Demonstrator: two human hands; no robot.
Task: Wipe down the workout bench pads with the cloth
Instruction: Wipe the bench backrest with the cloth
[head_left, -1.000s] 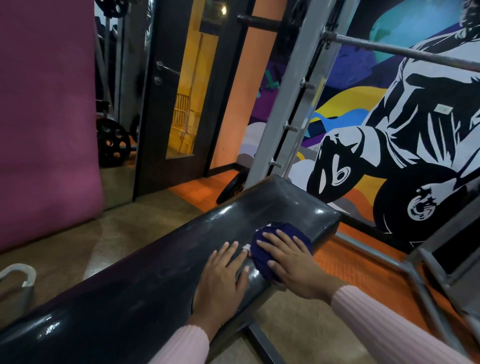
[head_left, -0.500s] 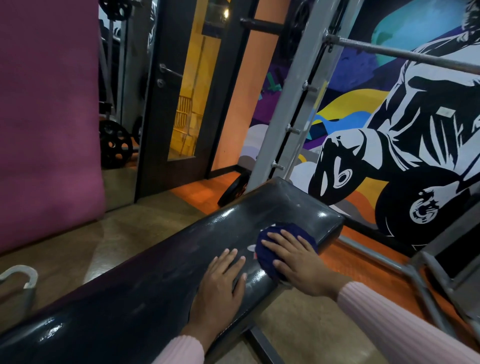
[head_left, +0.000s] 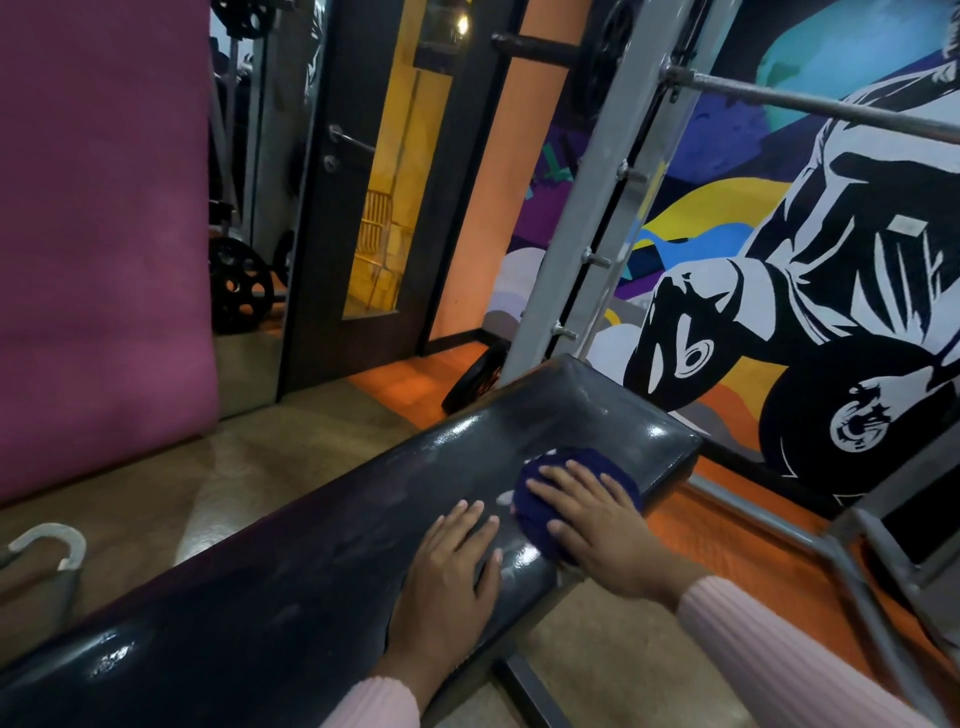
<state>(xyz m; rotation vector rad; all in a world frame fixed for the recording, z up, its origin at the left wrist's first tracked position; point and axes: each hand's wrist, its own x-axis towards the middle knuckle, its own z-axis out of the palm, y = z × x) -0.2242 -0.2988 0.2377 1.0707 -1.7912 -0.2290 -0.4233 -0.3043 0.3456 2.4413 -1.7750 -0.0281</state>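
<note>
Head view: right hand (head_left: 597, 525) flat, fingers spread, pressing dark blue bunched cloth (head_left: 569, 480) onto glossy black vinyl bench pad (head_left: 322, 545) near far end; left hand (head_left: 452, 566) open, palm on pad beside it (not touching cloth); grey steel rack upright (head_left: 587, 208) and barbell (head_left: 810, 101) just beyond pad end

One bench pad (head_left: 322, 540), black and glossy. One cloth (head_left: 561, 478), dark blue. Two hands: left hand (head_left: 452, 566) and right hand (head_left: 602, 525). Two pink sleeves (head_left: 779, 649). One door (head_left: 384, 171) with one handle (head_left: 350, 139). One steel bar (head_left: 810, 106). One grey upright (head_left: 597, 197) carrying four visible pegs. Two weight plates: one (head_left: 240, 291) beside the door, one (head_left: 475, 379) on the floor past the bench end. One painted mural (head_left: 810, 291). One curved metal hook (head_left: 49, 543) at the left edge.
</note>
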